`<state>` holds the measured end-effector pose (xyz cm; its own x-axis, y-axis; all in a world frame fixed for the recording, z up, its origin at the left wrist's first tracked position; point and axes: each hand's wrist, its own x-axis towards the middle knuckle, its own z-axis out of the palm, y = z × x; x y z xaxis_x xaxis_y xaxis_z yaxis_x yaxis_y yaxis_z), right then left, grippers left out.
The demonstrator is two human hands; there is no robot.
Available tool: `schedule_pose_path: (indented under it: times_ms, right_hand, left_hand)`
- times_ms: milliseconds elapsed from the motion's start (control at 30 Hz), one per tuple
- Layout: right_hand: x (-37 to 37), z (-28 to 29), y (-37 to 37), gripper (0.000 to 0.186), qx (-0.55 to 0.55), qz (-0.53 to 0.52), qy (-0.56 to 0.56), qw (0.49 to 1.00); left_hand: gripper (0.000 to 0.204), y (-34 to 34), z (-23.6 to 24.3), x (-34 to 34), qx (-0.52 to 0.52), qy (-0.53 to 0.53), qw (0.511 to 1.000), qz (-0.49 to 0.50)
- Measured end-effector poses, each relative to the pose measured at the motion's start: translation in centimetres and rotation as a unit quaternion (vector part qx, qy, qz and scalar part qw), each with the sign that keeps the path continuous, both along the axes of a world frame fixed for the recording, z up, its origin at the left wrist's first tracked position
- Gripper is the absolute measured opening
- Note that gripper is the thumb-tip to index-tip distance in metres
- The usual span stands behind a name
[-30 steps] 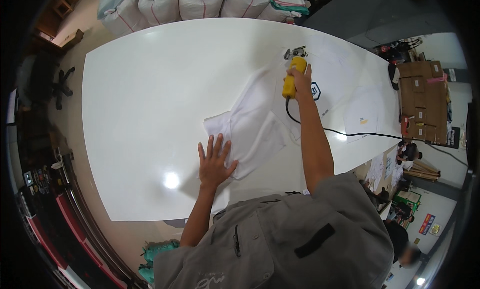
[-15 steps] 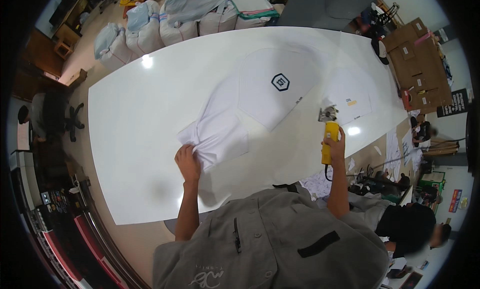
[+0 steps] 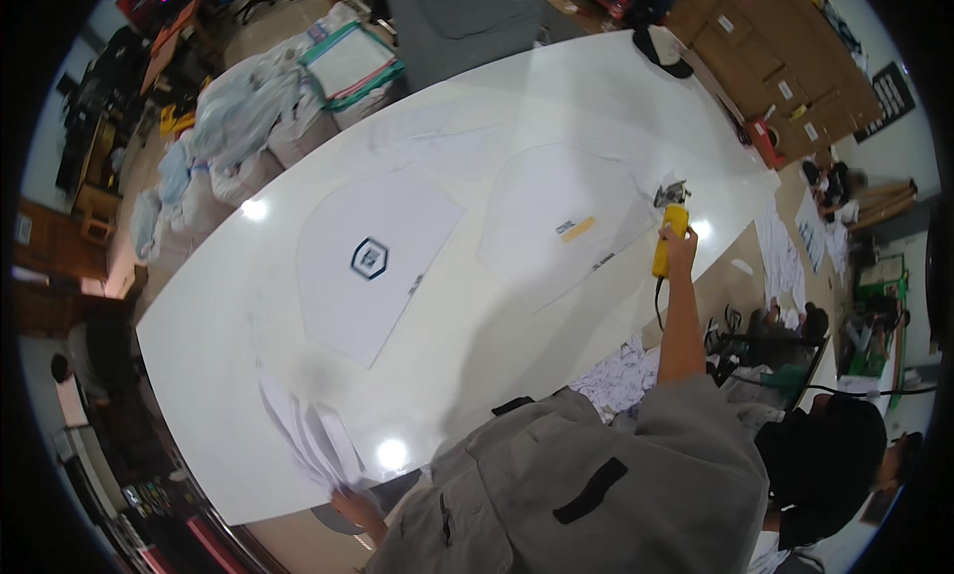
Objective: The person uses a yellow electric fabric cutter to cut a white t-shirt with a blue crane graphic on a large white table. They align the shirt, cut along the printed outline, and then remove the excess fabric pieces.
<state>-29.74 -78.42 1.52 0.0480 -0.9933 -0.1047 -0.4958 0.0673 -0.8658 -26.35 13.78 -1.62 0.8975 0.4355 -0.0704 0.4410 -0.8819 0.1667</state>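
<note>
My right hand (image 3: 680, 248) is wrapped round the yellow body of an electric fabric cutter (image 3: 673, 222), its metal head pointing away from me. The cutter head is beside the right edge of a white fabric panel (image 3: 537, 181) with a small orange and dark print. Farther left lies another white fabric panel (image 3: 338, 216) bearing a dark hexagon print. At the table's near edge my left hand (image 3: 356, 509) is closed on a bunched white cloth (image 3: 320, 440), which trails in folds across the tabletop. Some of the left fingers are hidden.
The panels lie on a large glossy white table (image 3: 229, 395). A cap (image 3: 663, 52) and a cardboard panel (image 3: 785, 67) are at the far right. Stuffed sacks (image 3: 243, 171) stand beyond the table. White scraps (image 3: 618, 375) are heaped by my right side, with a person in black (image 3: 825, 465) nearby.
The view has turned right. My left hand has drawn the white cloth away from the hexagon panel toward the near table edge. My right hand and the cutter have reached farther away from me.
</note>
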Motion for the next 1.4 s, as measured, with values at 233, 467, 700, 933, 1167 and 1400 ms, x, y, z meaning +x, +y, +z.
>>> schedule_pose_path:
  times_ms: [233,467,700,933,1167,1400]
  right_hand:
    - [-1.8,-1.5,-16.6,0.073,-0.045,0.023,0.067,0.996]
    - [1.2,-1.5,-25.9,0.058,-0.171,0.093,0.274,0.942]
    - [24.2,-7.0,-19.6,0.073,-0.375,0.265,0.258,0.850]
    - [46.0,-3.7,7.9,0.081,-0.330,0.679,0.145,0.640]
    - [45.2,-4.2,0.0,0.033,-0.349,0.511,0.318,0.718]
    - [17.6,-3.2,-13.4,0.029,-0.176,0.192,0.333,0.906]
  left_hand:
    - [0.035,-9.8,-2.2,-10.4,0.022,0.199,0.980,0.014]
    - [0.034,-16.4,-1.2,-10.7,-0.087,0.327,0.941,0.005]
    - [0.034,-13.7,-1.0,-11.5,-0.113,0.296,0.942,-0.113]
    - [0.030,-27.5,7.6,-1.6,-0.072,0.000,0.986,0.154]
    - [0.032,-25.8,6.7,1.7,-0.076,-0.064,0.994,0.053]
    - [0.068,-28.5,3.4,11.5,-0.083,-0.069,0.992,-0.064]
